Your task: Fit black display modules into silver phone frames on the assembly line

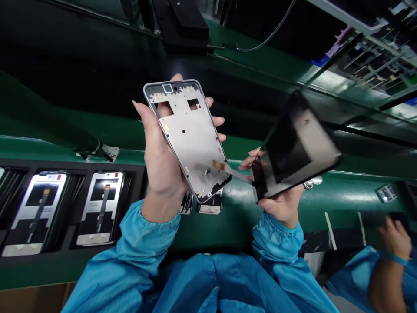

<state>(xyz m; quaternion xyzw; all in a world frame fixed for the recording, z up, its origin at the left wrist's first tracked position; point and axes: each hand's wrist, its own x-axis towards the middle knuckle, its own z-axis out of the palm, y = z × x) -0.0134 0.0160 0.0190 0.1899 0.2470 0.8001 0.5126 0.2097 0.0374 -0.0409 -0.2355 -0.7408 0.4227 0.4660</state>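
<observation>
My left hand (159,156) grips a silver phone middle frame (189,139) upright by its long edges, its inner face with cut-outs turned toward me. My right hand (282,204) holds a black display panel (295,148) from below, tilted up to the right and a bit blurred. A thin flex ribbon (233,171) runs from the panel's lower left edge to the lower part of the frame. Both arms wear blue sleeves.
A black tray (70,204) at the left holds upright display panels with ribbons. A few more frames (208,204) lie on the green bench behind my left hand. Another person's hand (394,237) in a blue sleeve rests at the lower right.
</observation>
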